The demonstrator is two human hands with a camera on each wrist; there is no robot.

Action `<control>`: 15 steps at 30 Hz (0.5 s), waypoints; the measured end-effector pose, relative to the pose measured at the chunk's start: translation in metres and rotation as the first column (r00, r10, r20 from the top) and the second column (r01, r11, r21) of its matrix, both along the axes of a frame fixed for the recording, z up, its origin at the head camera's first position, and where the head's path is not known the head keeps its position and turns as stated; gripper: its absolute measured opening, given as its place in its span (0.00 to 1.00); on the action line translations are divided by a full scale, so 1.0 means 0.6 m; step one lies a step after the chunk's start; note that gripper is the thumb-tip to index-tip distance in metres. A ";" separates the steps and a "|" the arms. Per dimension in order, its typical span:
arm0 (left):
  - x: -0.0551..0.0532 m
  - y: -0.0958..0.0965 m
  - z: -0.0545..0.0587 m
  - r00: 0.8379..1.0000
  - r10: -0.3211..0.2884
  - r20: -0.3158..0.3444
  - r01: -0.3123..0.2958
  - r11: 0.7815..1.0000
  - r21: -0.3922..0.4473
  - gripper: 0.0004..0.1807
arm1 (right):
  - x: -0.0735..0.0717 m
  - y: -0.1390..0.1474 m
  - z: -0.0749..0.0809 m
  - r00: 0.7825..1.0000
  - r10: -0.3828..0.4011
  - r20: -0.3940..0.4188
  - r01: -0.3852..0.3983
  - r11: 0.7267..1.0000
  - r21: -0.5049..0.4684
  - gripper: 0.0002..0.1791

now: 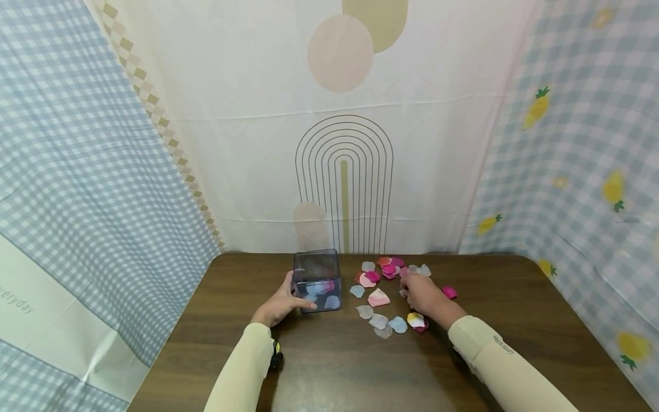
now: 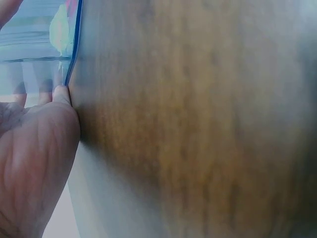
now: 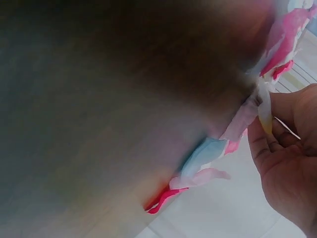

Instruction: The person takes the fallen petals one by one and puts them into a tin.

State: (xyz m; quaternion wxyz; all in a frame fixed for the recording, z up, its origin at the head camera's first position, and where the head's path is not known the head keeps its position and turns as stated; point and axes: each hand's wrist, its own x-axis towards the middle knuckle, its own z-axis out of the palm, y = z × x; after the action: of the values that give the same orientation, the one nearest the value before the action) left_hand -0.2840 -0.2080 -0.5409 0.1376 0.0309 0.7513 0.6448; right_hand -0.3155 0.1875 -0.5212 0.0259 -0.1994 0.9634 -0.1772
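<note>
The left hand (image 1: 280, 302) grips a clear, bluish plastic box (image 1: 316, 293), its thumb (image 1: 305, 302) laid across the near wall and its other fingers along the left side and behind. Petals show through the walls, lying low inside the box, to the right of those fingers; in the left wrist view a pale petal (image 2: 59, 30) shows beyond the fingertips, behind the plastic.

The right hand (image 1: 423, 293) has its fingers (image 3: 256, 143) closed narrow in a pinch on a whitish petal with a yellow tip (image 3: 265, 113), which sits between thumb and fingertips and hangs down along them in the right wrist view.

Loose petals lie on the desk (image 1: 329, 366) around the right fingers. Just beyond them and to their left is a magenta cluster (image 1: 389, 270); a pale petal (image 1: 424, 270) lies just beyond them. Farther left, between the two hands, are a pink-and-white petal (image 1: 378, 297) and a light blue petal (image 1: 357, 291). Nearer the person than the right fingers lie another blue petal (image 1: 398, 325) and a yellow-and-white petal (image 1: 416, 320). To the right of the fingers, just beyond the wrist, lies a single magenta petal (image 1: 449, 292).
</note>
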 end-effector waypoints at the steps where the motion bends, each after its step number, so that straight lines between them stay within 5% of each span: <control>1: -0.001 0.001 0.000 1.000 0.000 0.001 0.000 1.000 0.002 0.56 | 0.000 0.001 0.000 1.000 0.003 -0.014 -0.003 1.000 0.004 0.07; 8: -0.005 -0.001 -0.005 1.000 -0.014 -0.005 0.014 1.000 0.000 0.56 | 0.007 0.010 0.008 0.987 0.015 -0.161 -0.007 0.999 0.049 0.05; 15: -0.001 -0.002 -0.005 0.999 -0.026 -0.019 0.026 1.000 0.009 0.55 | 0.014 0.005 0.033 0.959 -0.006 -0.285 -0.015 0.997 -0.069 0.03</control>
State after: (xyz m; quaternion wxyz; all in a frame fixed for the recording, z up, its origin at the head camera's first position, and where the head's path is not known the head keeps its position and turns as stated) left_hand -0.2847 -0.2092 -0.5436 0.1388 0.0475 0.7491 0.6460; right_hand -0.3070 0.1907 -0.5015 -0.1197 -0.2257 0.9498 -0.1806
